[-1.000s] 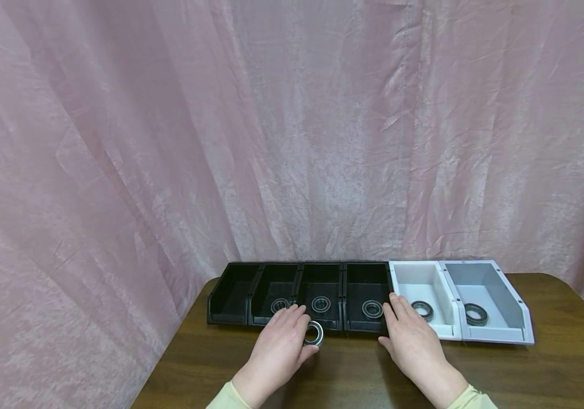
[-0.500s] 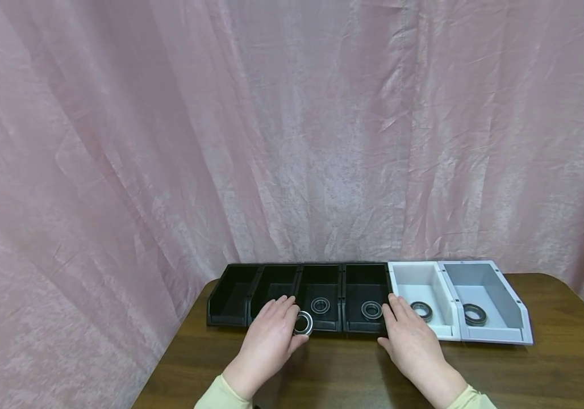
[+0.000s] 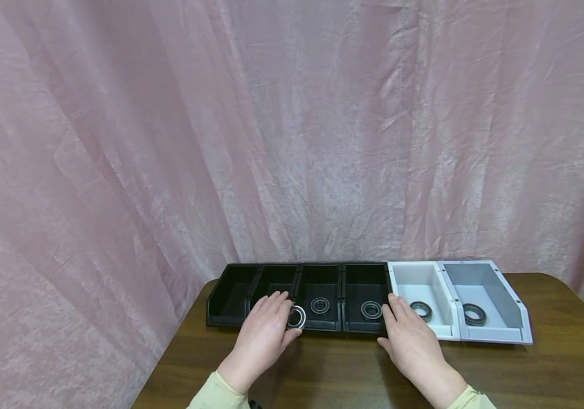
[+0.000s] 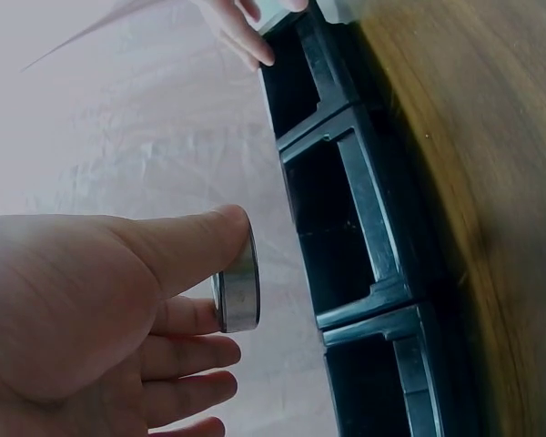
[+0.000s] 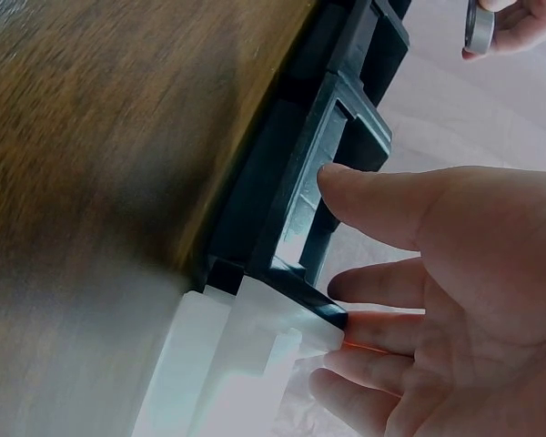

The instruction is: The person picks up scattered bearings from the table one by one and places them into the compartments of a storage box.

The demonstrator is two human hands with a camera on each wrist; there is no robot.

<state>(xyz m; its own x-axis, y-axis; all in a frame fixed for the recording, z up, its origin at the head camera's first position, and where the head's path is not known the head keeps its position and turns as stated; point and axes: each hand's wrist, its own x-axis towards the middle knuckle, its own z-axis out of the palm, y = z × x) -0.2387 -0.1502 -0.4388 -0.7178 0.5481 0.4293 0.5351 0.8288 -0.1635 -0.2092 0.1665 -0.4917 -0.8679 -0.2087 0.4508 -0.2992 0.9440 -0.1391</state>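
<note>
In the head view my left hand (image 3: 261, 335) holds a ball bearing (image 3: 296, 317) in front of the second and third black bins. The left wrist view shows the bearing's metal outer ring (image 4: 241, 296) pinched between thumb and index finger, the other fingers loosely extended. My right hand (image 3: 414, 338) lies by the seam between the fourth black bin (image 3: 348, 284) and the white bin (image 3: 453, 312), holding nothing, its fingers relaxed. Whether it touches the rims I cannot tell. Other bearings lie in the third black bin (image 3: 320, 305), fourth black bin (image 3: 371, 310) and white bin (image 3: 421, 310).
The bins stand in one row along the back of the brown wooden table (image 3: 343, 369). A grey bin (image 3: 509, 301) with a bearing (image 3: 474, 314) ends the row at right. The leftmost black bin (image 3: 228, 315) stands at the other end. A pink curtain (image 3: 312, 142) hangs behind.
My left hand has moved left and slightly away from me with the bearing, from before the third black bin toward the second, covering the bearing seen there earlier. The right hand has stayed put.
</note>
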